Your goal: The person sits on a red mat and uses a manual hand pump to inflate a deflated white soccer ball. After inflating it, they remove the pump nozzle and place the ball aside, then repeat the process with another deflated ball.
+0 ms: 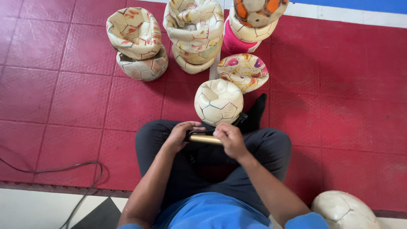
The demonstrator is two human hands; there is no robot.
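Note:
I sit cross-legged on a red mat. Both hands hold a small hand pump (pixel 206 139) with a gold barrel and black ends, lying across my lap. My left hand (pixel 180 135) grips its black left end. My right hand (pixel 230 138) is wrapped around the right part of the barrel. Just beyond the pump, a cream-coloured football (pixel 218 102) rests against my legs, near a black sock-covered foot (pixel 256 112). The pump's right tip is hidden under my right hand, so whether it is joined to the ball is unclear.
Several deflated, folded footballs stand in stacks ahead: one stack at left (pixel 136 42), one in the middle (pixel 194 32), a colourful one (pixel 243 71), and a pink-and-orange stack (pixel 250 23). A round white ball (pixel 344 210) lies at lower right. A grey cable (pixel 80 182) curls at lower left.

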